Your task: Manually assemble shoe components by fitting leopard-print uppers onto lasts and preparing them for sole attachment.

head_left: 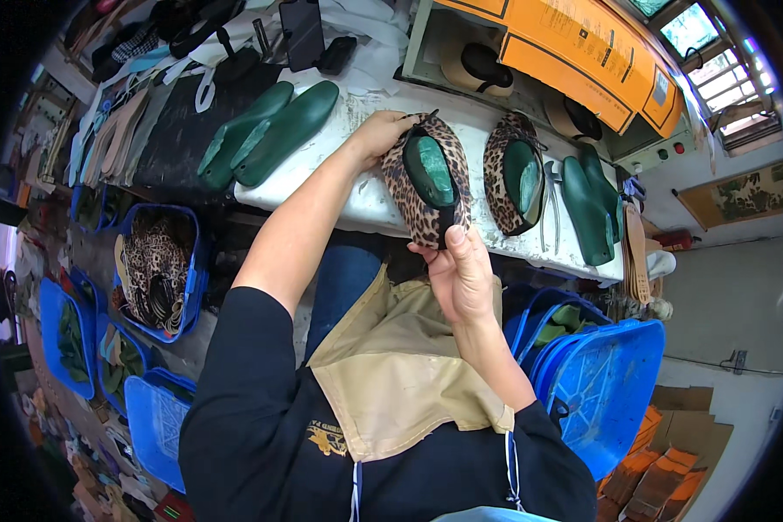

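Observation:
A leopard-print shoe upper [455, 174] with a green shoe last [431, 170] inside its opening is held over the front of the white bench. My left hand [379, 137] is closed on its far end, fingertips partly hidden behind the print. At the near end, my right hand [464, 271] pinches the dark-edged heel between thumb and fingers. Just right of it, a second leopard-print upper [496, 174] lies on the bench, also with green showing inside. Pincers [550, 207] with pale metal handles rest beside that one.
Green shoe lasts lie in pairs, one pair [285, 132] at left and one [588, 209] at right, on the white bench [357, 196]. Behind stands a metal cabinet under orange cardboard [574, 56]. Blue baskets [600, 391] flank me; one at left holds leopard-print pieces [155, 265].

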{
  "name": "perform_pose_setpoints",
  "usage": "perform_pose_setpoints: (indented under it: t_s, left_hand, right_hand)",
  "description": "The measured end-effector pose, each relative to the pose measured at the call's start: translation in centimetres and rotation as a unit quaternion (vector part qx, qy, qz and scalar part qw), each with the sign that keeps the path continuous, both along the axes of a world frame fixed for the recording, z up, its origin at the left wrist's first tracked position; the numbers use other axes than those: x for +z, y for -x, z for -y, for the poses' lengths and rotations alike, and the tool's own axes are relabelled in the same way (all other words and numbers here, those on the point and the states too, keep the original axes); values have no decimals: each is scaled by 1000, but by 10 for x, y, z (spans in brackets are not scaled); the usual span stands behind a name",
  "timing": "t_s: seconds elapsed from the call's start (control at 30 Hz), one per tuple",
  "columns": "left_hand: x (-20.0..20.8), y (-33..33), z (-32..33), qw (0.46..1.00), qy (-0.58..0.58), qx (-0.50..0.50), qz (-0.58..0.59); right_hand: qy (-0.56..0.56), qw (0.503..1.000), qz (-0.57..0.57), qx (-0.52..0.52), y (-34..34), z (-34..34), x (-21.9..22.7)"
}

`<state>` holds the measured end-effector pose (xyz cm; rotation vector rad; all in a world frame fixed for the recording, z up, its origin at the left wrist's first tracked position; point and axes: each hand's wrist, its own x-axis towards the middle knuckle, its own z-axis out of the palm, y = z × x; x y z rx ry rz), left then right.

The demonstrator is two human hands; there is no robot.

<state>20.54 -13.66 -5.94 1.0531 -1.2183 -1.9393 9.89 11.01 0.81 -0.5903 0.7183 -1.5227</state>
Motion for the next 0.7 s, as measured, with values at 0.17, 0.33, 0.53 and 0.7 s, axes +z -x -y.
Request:
perform_pose_setpoints:
  t_s: [0.17, 0.33, 0.53, 0.7]
  left_hand:
    - [-4, -3, 1, 1000, -3, -7, -21]
    - [-8, -4, 2, 998, 0, 8, -63]
    - [1, 0, -2, 999, -6, 12, -46]
    - [11, -11, -19, 996, 65, 55, -27]
  right_hand:
    - [7, 1000, 11, 19, 4, 0, -4]
    - [-6, 1000, 4, 30, 4, -2, -3]
    - [-16, 999, -13, 42, 8, -8, -14]
    - [-34, 997, 4, 73, 22, -25, -33]
